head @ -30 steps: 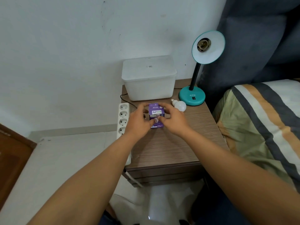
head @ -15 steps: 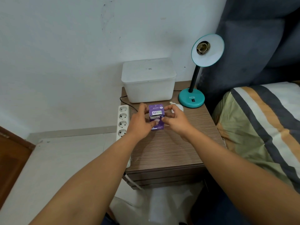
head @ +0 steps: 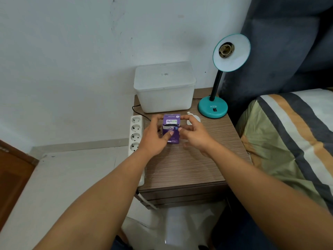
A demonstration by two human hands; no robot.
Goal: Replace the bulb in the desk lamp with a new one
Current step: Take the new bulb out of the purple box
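Observation:
A small purple bulb box (head: 171, 123) stands on the wooden nightstand (head: 189, 165). My left hand (head: 155, 138) grips its left side, thumb on the front face. My right hand (head: 194, 136) touches its upper right edge with thumb and forefinger. Behind my right hand lies a white bulb (head: 193, 118) on its side, partly hidden. The teal desk lamp (head: 213, 109) stands at the back right; its shade (head: 232, 55) faces me and shows a socket with no bulb in it.
A white lidded plastic bin (head: 164, 87) stands at the back of the nightstand by the wall. A white power strip (head: 135, 134) hangs along the nightstand's left edge. A bed with a striped blanket (head: 292, 141) lies to the right.
The box now stands slightly more upright between my hands. My right hand has drawn back a little, so more of the white bulb shows behind it.

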